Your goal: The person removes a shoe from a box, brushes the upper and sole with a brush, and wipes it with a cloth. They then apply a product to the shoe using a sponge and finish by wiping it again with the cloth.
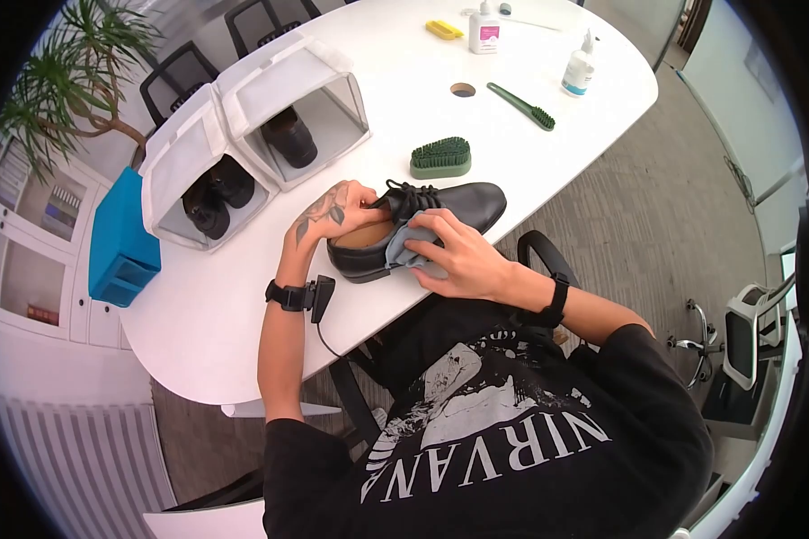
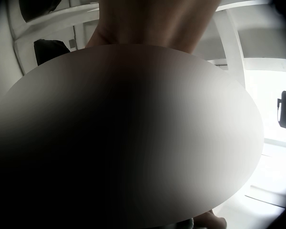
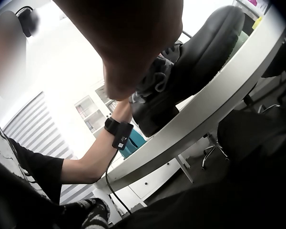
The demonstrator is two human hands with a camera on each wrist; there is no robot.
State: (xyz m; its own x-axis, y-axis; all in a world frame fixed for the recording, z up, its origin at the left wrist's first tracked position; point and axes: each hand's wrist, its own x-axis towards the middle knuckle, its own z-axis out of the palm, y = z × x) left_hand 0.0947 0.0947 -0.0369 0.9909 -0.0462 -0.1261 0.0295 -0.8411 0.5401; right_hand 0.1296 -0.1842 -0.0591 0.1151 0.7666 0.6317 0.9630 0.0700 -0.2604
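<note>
A black lace-up shoe (image 1: 472, 202) rests on the white table with its toe to the right in the head view. My left hand (image 1: 337, 208) grips it at the opening near the tongue, the thumb reaching over the tan insole. In my right hand (image 1: 463, 256) a grey-blue cloth (image 1: 404, 244) is pinched and held against the near side of the shoe, below the laces. The right wrist view shows the shoe (image 3: 205, 47) at the table edge, with the right hand (image 3: 128, 43) dark in front of it. Most of the left wrist view is blurred out.
Behind the shoe lies a green block brush (image 1: 440, 158); a long-handled green brush (image 1: 523, 106) is farther off. Two bottles (image 1: 484, 31) (image 1: 579, 70) and a yellow brush (image 1: 444, 30) stand towards the back. White shoe boxes (image 1: 297, 72) hold dark shoes, beside a blue box (image 1: 121, 234).
</note>
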